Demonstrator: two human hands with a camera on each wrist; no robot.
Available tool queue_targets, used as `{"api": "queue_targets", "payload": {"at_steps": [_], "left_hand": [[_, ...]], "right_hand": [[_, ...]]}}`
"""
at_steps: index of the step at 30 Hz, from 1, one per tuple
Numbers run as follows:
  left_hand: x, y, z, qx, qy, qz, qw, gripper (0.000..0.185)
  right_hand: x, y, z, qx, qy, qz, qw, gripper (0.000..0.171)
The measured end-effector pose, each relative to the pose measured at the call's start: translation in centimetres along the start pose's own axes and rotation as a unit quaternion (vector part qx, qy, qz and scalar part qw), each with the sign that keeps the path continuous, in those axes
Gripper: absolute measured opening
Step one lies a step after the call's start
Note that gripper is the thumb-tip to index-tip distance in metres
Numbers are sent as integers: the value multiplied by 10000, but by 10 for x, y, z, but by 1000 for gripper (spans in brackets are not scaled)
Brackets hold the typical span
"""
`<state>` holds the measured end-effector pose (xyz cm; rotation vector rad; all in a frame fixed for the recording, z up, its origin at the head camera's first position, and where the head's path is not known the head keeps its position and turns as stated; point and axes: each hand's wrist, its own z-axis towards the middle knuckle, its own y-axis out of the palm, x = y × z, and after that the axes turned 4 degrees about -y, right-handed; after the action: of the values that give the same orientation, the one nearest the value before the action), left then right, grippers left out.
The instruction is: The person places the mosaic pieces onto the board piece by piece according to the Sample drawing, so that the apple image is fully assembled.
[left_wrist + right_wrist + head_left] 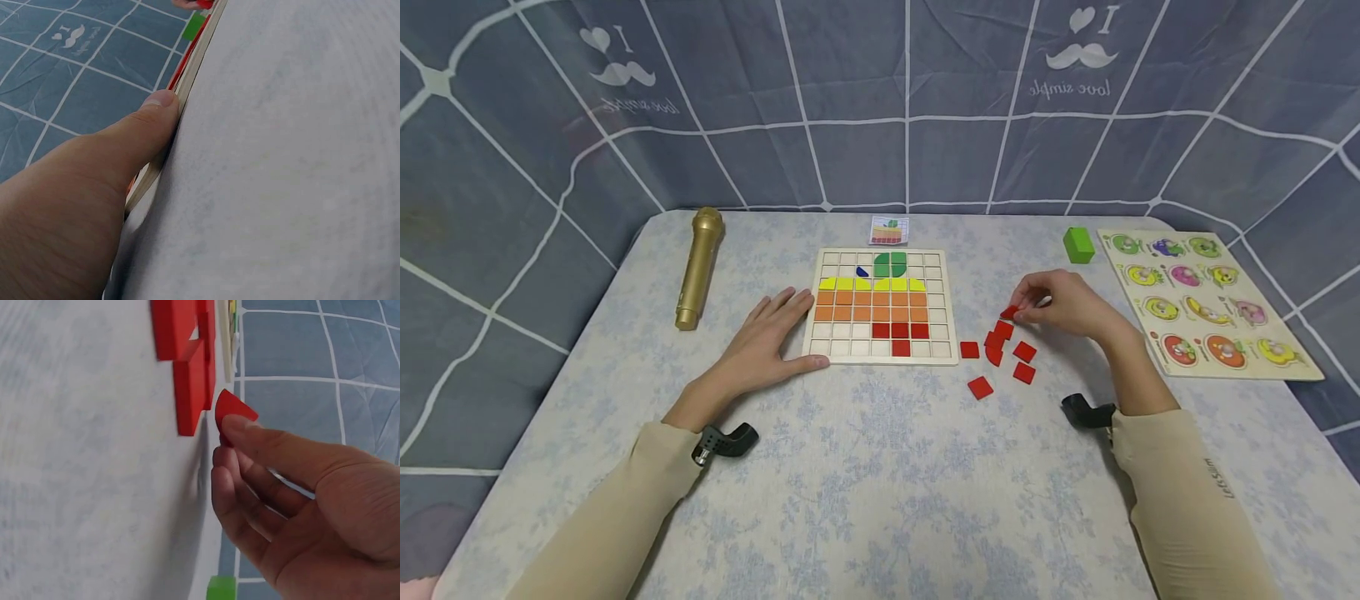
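Note:
My right hand (1063,304) pinches a red tile with a curved edge (235,407) between thumb and fingers, just above the far end of a group of loose red tiles (1003,330). My left hand (767,337) lies with fingers spread at the left side of a wooden grid board (838,346). In the left wrist view, its thumb (147,122) touches the board's edge. On the board are green pieces (890,265), a small blue piece (862,272), a yellow row (872,284), orange rows (862,305) and several red squares (900,330).
A small pattern card (889,230) lies behind the board. At the left is a gold microphone (700,268). A green block (1078,246) and a board of fruit pictures (1202,300) are at the right. Patterned cloth (865,483) covers the table.

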<state>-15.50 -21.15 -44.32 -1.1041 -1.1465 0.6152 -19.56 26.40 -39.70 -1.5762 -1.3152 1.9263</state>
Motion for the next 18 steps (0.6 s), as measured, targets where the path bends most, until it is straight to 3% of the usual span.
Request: {"api": "queue_targets", "payload": {"at_steps": [8,18], "left_hand": [[1,1,0,-20,35,-13,10000,110],[-1,0,0,-9,35,22,10000,109]], "right_hand": [[-24,4,3,26,-190,412,9990,12],[-68,45,21,-323,-395,763,9958,11]]}}
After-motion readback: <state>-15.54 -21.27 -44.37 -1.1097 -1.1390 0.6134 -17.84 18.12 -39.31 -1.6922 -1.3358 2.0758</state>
